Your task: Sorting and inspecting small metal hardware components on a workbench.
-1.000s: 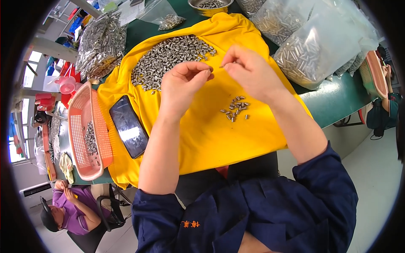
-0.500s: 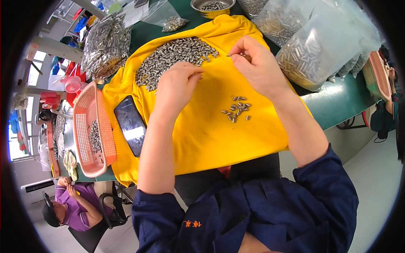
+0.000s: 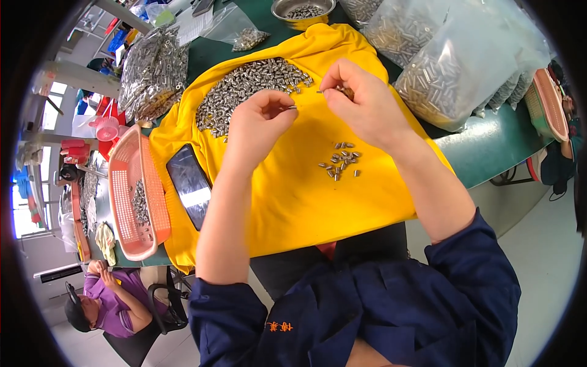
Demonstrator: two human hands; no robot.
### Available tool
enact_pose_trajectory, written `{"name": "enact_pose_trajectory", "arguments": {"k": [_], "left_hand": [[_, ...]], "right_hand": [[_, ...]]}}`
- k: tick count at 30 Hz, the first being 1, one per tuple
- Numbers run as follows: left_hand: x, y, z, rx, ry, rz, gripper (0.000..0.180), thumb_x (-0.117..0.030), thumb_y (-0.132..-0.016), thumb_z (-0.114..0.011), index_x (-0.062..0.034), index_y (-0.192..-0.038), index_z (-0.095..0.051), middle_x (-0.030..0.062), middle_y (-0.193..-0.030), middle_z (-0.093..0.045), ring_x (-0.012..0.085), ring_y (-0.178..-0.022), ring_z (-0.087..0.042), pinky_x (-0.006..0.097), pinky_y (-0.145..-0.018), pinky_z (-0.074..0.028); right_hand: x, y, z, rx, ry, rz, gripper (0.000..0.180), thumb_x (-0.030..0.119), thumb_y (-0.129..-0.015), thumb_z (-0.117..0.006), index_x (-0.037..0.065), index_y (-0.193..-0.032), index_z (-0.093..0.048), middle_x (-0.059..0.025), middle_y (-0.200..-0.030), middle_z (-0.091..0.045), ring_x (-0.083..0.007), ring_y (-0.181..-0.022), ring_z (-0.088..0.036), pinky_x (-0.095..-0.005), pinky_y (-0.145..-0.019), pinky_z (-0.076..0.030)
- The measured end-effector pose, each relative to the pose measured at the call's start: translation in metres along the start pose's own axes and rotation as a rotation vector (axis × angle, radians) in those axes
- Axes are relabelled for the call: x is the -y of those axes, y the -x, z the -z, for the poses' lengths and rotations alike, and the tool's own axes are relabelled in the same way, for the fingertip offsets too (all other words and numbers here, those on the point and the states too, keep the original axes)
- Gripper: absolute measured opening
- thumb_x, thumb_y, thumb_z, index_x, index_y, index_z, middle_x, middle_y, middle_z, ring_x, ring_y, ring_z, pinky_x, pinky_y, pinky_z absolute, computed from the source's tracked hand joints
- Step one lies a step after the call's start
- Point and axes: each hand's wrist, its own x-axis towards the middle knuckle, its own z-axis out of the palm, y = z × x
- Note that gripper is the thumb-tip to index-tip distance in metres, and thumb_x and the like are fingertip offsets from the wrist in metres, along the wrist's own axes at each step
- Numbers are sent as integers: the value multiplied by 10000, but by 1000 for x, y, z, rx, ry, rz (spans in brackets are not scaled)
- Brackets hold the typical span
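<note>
Head view: a person in a dark blue jacket was seen from above, both bare forearms extended over a green bench (image 3: 489, 153).
Left hand: the left hand (image 3: 260, 125) was held curled above the cloth, with a small metal pin (image 3: 292, 107) pinched at the fingertips.
Right hand: the right hand (image 3: 361, 101) was raised just beside the left, its fingers closed on another small metal piece (image 3: 327, 91); the piece was too small for its shape to be told.
Cloth: a yellow cloth (image 3: 293, 202) was spread over the bench under both hands.
Large heap: a pile of metal pins (image 3: 244, 88) was lying on the far part of the cloth, just beyond the left hand.
Small heap: a loose cluster of pins (image 3: 339, 161) was lying on the cloth below the right hand, apart from it.
Phone: a dark phone (image 3: 189, 185) was lying on the left edge of the cloth.
Basket: an orange perforated basket (image 3: 125, 202), with some pins inside, was placed beside the phone.
Bags: clear bags of metal parts (image 3: 452, 67) were stacked at the far right.
Bowl: a metal bowl (image 3: 302, 11) with parts was noted at the far edge.
</note>
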Motion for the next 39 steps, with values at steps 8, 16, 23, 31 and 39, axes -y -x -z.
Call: {"name": "enact_pose_trajectory", "arguments": {"k": [8,16,23,31,39], "left_hand": [[3,15,-11,104,628,-39,138,25,-731,-584,-34,-845,-535,46,-799,-588,125,-711,-578,215,-610,-434],[11,15,-8,156,660,-82,142,38,-739,-587,-10,-867,-548,65,-801,-601,144,-741,-593,237,-677,-472],[5,20,-10,88,404,-130,130,51,-719,-608,5,-834,-569,54,-795,-605,113,-746,-586,211,-682,-476],[4,18,-15,-10,260,-130,102,27,-724,-606,10,-824,-598,32,-787,-612,89,-717,-582,201,-660,-470],[15,11,-14,-219,-245,-193,130,-50,-717,-620,-21,-844,-618,34,-755,-610,83,-662,-570,205,-623,-453]], "right_hand": [[6,2,-7,95,-166,-4,68,76,-736,-498,20,-768,-476,-1,-635,-473,-52,-578,-410,-203,-513,-353],[1,3,-10,184,-146,-17,25,28,-771,-467,33,-795,-464,39,-715,-429,-15,-625,-370,-163,-522,-327],[6,7,-13,139,233,152,68,49,-710,-488,28,-764,-451,-95,-635,-496,-221,-575,-481,-304,-511,-381],[1,6,-17,83,325,191,71,84,-711,-490,48,-746,-440,-136,-614,-515,-323,-591,-512,-391,-515,-388],[-3,5,-17,-76,436,255,88,99,-721,-502,38,-768,-460,-136,-620,-529,-301,-578,-527,-384,-518,-397]]}}
